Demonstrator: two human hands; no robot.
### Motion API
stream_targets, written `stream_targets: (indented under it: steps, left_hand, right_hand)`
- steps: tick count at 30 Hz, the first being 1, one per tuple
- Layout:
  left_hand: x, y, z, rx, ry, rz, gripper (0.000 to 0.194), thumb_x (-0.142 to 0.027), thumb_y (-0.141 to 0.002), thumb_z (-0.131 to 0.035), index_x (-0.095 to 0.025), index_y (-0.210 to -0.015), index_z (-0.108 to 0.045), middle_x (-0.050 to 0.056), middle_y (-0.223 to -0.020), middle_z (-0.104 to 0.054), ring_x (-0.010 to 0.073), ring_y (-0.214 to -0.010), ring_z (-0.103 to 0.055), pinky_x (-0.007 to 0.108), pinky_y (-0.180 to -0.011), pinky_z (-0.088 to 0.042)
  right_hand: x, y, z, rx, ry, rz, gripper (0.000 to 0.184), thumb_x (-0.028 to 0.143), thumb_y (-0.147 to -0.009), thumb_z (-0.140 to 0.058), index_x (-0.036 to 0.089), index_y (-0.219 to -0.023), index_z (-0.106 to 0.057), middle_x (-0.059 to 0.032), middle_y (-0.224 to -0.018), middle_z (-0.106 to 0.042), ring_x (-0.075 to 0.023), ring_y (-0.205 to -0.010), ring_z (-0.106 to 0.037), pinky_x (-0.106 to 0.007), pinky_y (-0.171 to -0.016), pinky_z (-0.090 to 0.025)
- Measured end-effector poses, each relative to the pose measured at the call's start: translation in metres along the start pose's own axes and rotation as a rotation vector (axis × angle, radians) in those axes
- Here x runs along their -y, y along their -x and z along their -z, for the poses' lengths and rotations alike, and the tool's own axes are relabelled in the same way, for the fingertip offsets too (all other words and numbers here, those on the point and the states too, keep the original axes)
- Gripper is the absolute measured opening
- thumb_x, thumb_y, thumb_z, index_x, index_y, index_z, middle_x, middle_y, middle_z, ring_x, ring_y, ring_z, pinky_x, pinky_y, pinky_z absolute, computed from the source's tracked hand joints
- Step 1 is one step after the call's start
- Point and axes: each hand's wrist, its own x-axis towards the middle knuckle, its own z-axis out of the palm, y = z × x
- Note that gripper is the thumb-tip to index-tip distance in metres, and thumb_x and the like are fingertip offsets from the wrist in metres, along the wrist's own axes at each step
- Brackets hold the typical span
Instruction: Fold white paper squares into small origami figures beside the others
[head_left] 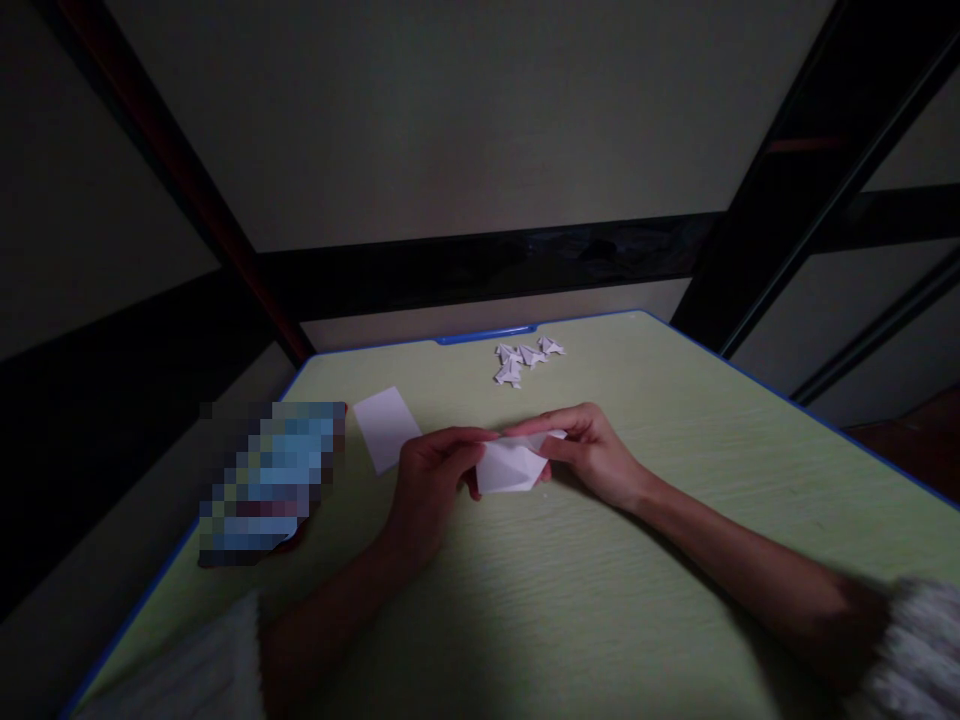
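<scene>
A partly folded sheet of white paper is held between my two hands over the middle of the table. My left hand pinches its left end, thumb on the near face and fingers along the top edge. At the right end, my right hand grips a raised flap between thumb and fingers. Creases and a pointed flap show on the paper's near side. Beyond my hands lie several small folded white paper figures in a cluster. A flat white sheet of paper rests just left of my left hand.
The pale green table has a blue rim and a blue handle-like strip at its far edge. A blurred-out bluish item lies at the left edge. Dark-framed panels rise behind the table.
</scene>
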Motion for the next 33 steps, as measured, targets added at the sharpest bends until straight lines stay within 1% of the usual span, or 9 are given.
stream_targets:
  steps: [3, 7, 13, 16, 19, 23, 25, 28, 33]
  left_hand:
    - [-0.0022, 0.0007, -0.0006, 0.018, -0.024, -0.031, 0.01, -0.014, -0.06, -0.059, -0.015, -0.068, -0.065, -0.004, -0.048, -0.057, 0.0049, -0.039, -0.045, 0.016, -0.036, -0.034]
    - [-0.0051, 0.001, -0.0025, 0.06, -0.088, -0.048, 0.017, -0.016, -0.061, -0.06, -0.014, -0.078, -0.061, -0.007, -0.045, -0.05, 0.0056, -0.039, -0.046, 0.017, -0.039, -0.037]
    - [-0.0012, -0.0007, -0.001, 0.121, -0.088, 0.031, 0.016, -0.024, -0.061, -0.058, -0.012, -0.072, -0.06, -0.003, -0.047, -0.054, 0.0081, -0.039, -0.049, 0.019, -0.039, -0.038]
    - [0.0006, -0.0016, -0.0015, 0.149, -0.122, 0.046, 0.018, -0.029, -0.063, -0.058, -0.011, -0.065, -0.061, -0.002, -0.046, -0.055, 0.0084, -0.038, -0.049, 0.019, -0.038, -0.037]
    - [0.0, -0.0019, -0.0032, 0.158, -0.171, 0.061, 0.018, -0.028, -0.062, -0.059, -0.011, -0.058, -0.06, -0.002, -0.044, -0.055, 0.0076, -0.036, -0.047, 0.018, -0.036, -0.037]
    - [-0.003, -0.0012, -0.0047, 0.14, -0.175, 0.06, 0.014, -0.025, -0.061, -0.06, -0.012, -0.057, -0.061, -0.002, -0.044, -0.056, 0.0066, -0.036, -0.047, 0.017, -0.036, -0.037]
    - [-0.0045, -0.0004, -0.005, 0.122, -0.193, 0.042, 0.013, -0.024, -0.061, -0.06, -0.012, -0.056, -0.06, -0.003, -0.043, -0.056, 0.0062, -0.035, -0.047, 0.017, -0.036, -0.037]
    - [-0.0063, 0.001, -0.0059, 0.074, -0.235, 0.005, 0.013, -0.024, -0.061, -0.059, -0.013, -0.054, -0.059, -0.004, -0.041, -0.054, 0.0064, -0.035, -0.046, 0.017, -0.036, -0.037]
    - [-0.0074, 0.0022, -0.0064, -0.004, -0.277, -0.056, 0.011, -0.021, -0.062, -0.058, -0.013, -0.054, -0.059, -0.004, -0.04, -0.054, 0.0072, -0.036, -0.047, 0.017, -0.037, -0.037]
  right_hand:
    - [-0.0027, -0.0011, 0.0023, -0.025, -0.031, 0.018, 0.018, 0.011, -0.059, -0.057, 0.017, -0.071, -0.07, 0.0012, -0.049, -0.059, -0.0066, -0.042, -0.046, -0.022, -0.045, -0.037]
    - [-0.0047, -0.0024, 0.0049, -0.095, -0.033, 0.064, 0.016, 0.008, -0.057, -0.055, 0.016, -0.062, -0.068, 0.002, -0.048, -0.056, -0.0071, -0.043, -0.044, -0.023, -0.046, -0.035]
    - [-0.0045, -0.0014, 0.0038, -0.075, -0.027, 0.081, 0.016, 0.007, -0.057, -0.053, 0.015, -0.059, -0.067, 0.0019, -0.049, -0.055, -0.0064, -0.044, -0.042, -0.022, -0.046, -0.031]
    - [-0.0043, -0.0002, 0.0036, -0.043, -0.015, 0.069, 0.016, 0.007, -0.058, -0.053, 0.015, -0.059, -0.066, 0.0018, -0.05, -0.054, -0.0067, -0.045, -0.042, -0.022, -0.046, -0.03]
    - [-0.0043, 0.0009, 0.0045, -0.023, 0.012, 0.071, 0.015, 0.007, -0.059, -0.052, 0.015, -0.058, -0.065, 0.0017, -0.05, -0.053, -0.0072, -0.046, -0.043, -0.023, -0.047, -0.03]
    - [-0.0031, 0.0017, 0.0041, -0.016, 0.043, 0.066, 0.013, 0.008, -0.061, -0.052, 0.014, -0.06, -0.063, 0.0013, -0.052, -0.053, -0.008, -0.049, -0.044, -0.023, -0.049, -0.032]
    - [-0.0019, 0.0013, 0.0028, -0.019, 0.043, 0.058, 0.014, 0.009, -0.061, -0.053, 0.015, -0.068, -0.063, 0.0013, -0.054, -0.054, -0.0081, -0.049, -0.044, -0.023, -0.049, -0.032]
    - [-0.0005, -0.0005, 0.0012, -0.032, -0.001, 0.055, 0.023, 0.009, -0.06, -0.055, 0.017, -0.081, -0.061, 0.0019, -0.058, -0.055, -0.0078, -0.048, -0.045, -0.022, -0.048, -0.031]
    - [0.001, -0.0028, 0.0008, -0.031, -0.09, 0.026, 0.018, 0.014, -0.058, -0.06, 0.015, -0.077, -0.06, 0.0003, -0.061, -0.055, -0.0071, -0.05, -0.046, -0.022, -0.048, -0.034]
